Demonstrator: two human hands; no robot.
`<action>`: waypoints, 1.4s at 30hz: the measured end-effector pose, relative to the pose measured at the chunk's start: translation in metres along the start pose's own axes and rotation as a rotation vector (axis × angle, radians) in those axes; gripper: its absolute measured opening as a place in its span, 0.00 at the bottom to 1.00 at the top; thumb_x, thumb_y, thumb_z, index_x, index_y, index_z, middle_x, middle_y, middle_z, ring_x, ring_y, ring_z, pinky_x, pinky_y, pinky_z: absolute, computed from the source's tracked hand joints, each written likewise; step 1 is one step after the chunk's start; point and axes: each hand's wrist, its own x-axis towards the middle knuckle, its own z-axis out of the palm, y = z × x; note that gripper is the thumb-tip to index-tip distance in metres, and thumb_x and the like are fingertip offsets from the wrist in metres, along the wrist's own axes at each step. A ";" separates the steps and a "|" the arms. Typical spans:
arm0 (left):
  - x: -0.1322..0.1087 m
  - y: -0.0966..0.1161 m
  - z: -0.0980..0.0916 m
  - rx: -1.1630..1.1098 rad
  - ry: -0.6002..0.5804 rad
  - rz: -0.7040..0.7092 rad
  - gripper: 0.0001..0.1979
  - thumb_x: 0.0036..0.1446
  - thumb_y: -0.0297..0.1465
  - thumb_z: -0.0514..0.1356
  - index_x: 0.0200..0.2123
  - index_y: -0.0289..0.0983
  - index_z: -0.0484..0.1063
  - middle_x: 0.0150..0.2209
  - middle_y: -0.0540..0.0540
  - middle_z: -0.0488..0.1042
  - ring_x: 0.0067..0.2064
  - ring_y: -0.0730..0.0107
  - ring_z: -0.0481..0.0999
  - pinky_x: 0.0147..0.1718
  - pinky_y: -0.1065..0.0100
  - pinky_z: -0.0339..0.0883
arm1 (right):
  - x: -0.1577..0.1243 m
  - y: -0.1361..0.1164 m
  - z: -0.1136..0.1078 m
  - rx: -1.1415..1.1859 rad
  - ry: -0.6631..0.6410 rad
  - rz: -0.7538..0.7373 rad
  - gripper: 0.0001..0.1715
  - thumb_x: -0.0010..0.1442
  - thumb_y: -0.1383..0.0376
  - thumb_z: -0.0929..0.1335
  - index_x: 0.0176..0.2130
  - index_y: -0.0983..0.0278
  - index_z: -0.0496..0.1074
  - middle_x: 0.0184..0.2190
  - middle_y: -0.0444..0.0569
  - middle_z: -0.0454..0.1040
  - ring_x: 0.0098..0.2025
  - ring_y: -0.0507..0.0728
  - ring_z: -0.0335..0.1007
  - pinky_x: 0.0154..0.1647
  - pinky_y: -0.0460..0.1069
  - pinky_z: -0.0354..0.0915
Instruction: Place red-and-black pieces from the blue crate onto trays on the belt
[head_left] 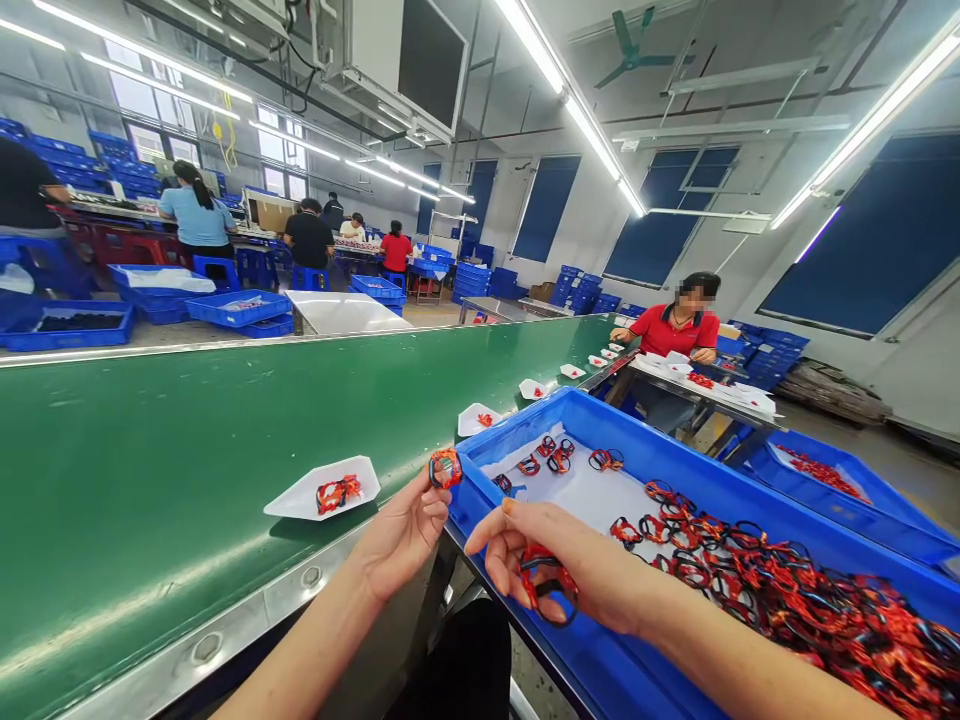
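Observation:
My left hand pinches a small red-and-black ring-shaped piece between thumb and fingers, above the near corner of a blue bin. To its right, my right hand curls round another red-and-black ring piece, over the bin's near edge. Many similar ring pieces are heaped in the blue bin, with a few scattered on its white paper liner. On the green conveyor belt, a white tray carries a red piece, left of my left hand.
Several more white trays with red pieces line the belt's near edge. A metal rail borders the belt. Farther along, a person in red sits at a side table. Another blue bin stands at right.

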 end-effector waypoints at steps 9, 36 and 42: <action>-0.001 0.001 -0.003 0.141 -0.013 0.144 0.09 0.63 0.22 0.49 0.36 0.28 0.69 0.27 0.48 0.68 0.23 0.84 0.67 0.22 0.81 0.69 | 0.005 0.013 0.007 -0.036 -0.093 -0.009 0.28 0.62 0.49 0.59 0.40 0.69 0.73 0.26 0.48 0.69 0.20 0.46 0.60 0.14 0.39 0.55; 0.050 0.022 0.004 1.291 0.148 0.600 0.15 0.51 0.32 0.61 0.42 0.36 0.75 0.29 0.47 0.76 0.26 0.70 0.72 0.23 0.72 0.65 | 0.009 0.017 0.001 0.280 -0.129 0.030 0.28 0.62 0.48 0.58 0.43 0.68 0.71 0.26 0.46 0.68 0.21 0.47 0.60 0.16 0.41 0.55; -0.036 -0.009 0.031 1.126 -0.067 0.701 0.12 0.40 0.17 0.66 0.29 0.37 0.77 0.34 0.47 0.75 0.40 0.69 0.72 0.43 0.76 0.64 | 0.014 0.020 -0.010 0.502 -0.088 -0.024 0.29 0.64 0.47 0.56 0.46 0.66 0.68 0.28 0.47 0.71 0.23 0.50 0.65 0.22 0.44 0.60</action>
